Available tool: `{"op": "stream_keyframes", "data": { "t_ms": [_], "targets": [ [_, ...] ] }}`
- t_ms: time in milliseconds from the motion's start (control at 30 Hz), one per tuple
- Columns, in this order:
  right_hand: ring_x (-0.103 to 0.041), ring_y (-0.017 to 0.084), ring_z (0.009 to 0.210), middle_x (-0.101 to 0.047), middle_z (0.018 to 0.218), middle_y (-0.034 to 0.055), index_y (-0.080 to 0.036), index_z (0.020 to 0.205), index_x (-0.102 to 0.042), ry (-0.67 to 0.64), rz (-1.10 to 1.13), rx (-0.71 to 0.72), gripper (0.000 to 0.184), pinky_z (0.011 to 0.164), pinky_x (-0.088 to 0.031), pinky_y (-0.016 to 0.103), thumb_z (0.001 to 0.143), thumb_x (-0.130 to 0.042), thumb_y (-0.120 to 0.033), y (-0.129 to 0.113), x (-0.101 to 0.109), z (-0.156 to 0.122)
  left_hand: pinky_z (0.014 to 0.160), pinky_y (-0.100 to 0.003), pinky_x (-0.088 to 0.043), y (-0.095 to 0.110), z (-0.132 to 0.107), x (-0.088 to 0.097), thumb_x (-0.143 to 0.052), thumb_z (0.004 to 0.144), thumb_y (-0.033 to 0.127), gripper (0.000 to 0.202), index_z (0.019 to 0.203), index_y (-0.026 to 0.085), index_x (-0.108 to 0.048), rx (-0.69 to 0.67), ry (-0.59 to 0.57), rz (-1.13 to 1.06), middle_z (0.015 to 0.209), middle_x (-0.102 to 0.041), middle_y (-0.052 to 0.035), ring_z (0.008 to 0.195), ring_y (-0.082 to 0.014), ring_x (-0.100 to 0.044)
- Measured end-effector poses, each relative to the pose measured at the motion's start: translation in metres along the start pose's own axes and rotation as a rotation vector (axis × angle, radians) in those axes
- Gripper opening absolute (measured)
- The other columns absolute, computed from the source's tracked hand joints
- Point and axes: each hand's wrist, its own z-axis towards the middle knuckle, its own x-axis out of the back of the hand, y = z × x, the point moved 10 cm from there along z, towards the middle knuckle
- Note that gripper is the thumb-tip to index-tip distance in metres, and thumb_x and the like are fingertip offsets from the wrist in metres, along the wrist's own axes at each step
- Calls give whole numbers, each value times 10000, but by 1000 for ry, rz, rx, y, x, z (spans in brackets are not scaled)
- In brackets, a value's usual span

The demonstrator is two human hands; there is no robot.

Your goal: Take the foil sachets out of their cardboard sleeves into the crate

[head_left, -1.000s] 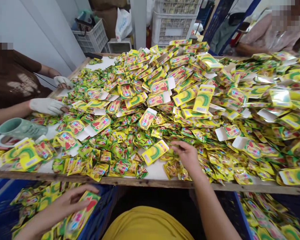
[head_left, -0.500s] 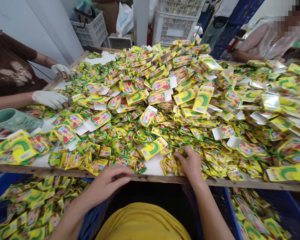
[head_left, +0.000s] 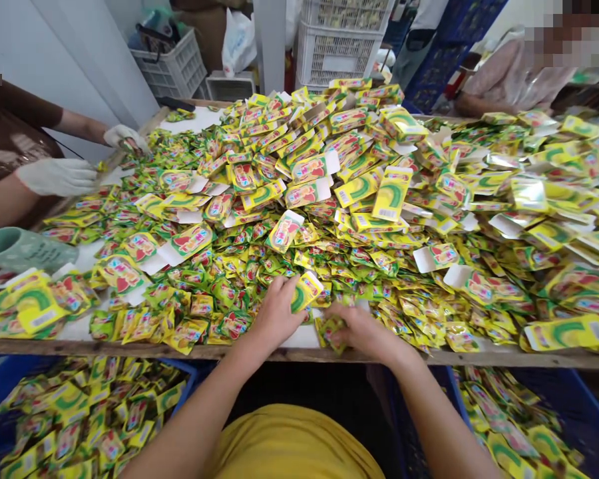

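My left hand [head_left: 277, 311] closes round a small yellow-green carton [head_left: 305, 291] at the near edge of the table [head_left: 130, 347]. Just right of it, my right hand [head_left: 360, 329] grips a bunch of small yellow-green sachets [head_left: 331, 327]. Both hands sit close together over a white patch of tabletop. A huge heap of the same sachets and flat cartons [head_left: 324, 193] covers the table beyond them.
A co-worker's white-gloved hands [head_left: 60, 175] work at the table's left side beside a green mug [head_left: 22, 249]. Another person [head_left: 519, 73] sits at the far right. Blue crates of filled packs [head_left: 80, 412] stand below the table on both sides. White crates [head_left: 339, 46] stand behind.
My left hand rose from the blue crate at lower left onto the table and took hold of the carton. My right hand drew back toward the edge with sachets in it.
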Motion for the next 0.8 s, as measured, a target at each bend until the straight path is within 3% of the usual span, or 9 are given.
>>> {"op": "stream_keyframes", "data": {
  "t_ms": [100,167,300,400,500,633,800],
  "targets": [
    [-631,198,780,-694,821,2,-227,1008,-663,100,-33,-67,337,695,-446,274,691,-638,-115,23,28,1,940,-343,-449,-1,-12,24,-706,687,242,635,1291,239,-513,27,58,-140,1135,-529,-68,1053,-229,-556],
    [-639,212,875,-705,948,20,-230,1062,-647,84,-61,-18,384,759,-455,289,698,-637,-109,19,36,2,955,-345,-444,-2,-17,28,-705,684,247,623,1279,227,-521,60,54,-239,1168,-572,-73,1081,-239,-562],
    [-632,241,910,-702,972,82,-187,1030,-671,-45,-313,65,425,781,-456,295,638,-663,-23,-7,16,14,1021,-388,-408,-7,-23,13,-741,634,240,733,1314,188,-474,106,50,-323,1266,-570,-100,1169,-273,-535],
    [-605,268,906,-676,938,130,-138,926,-679,-28,-407,68,350,764,-451,314,612,-652,16,-23,1,24,1063,-406,-371,-5,-28,3,-733,623,203,757,1330,190,-462,73,72,-273,1316,-529,-111,1233,-281,-484],
    [-558,257,967,-634,970,111,-160,865,-652,26,-419,166,296,822,-436,331,644,-600,29,-37,-9,20,1097,-398,-332,-5,-35,-3,-689,659,163,710,1331,205,-462,71,45,-343,1340,-517,-101,1261,-263,-463],
    [-560,226,942,-608,951,73,-167,866,-626,24,-212,147,282,846,-432,335,660,-602,23,-22,-9,16,1046,-355,-391,-8,-40,-11,-616,721,134,657,1342,205,-415,142,-28,-720,1348,-531,-95,1230,-232,-507],
    [-582,202,927,-617,970,36,-171,961,-627,-24,-3,80,296,815,-461,304,681,-724,-161,2,2,24,908,-340,-483,-25,-40,-36,-645,778,315,447,1179,148,-542,338,-112,-975,1176,-652,-97,1050,-238,-614]
  ]
}}
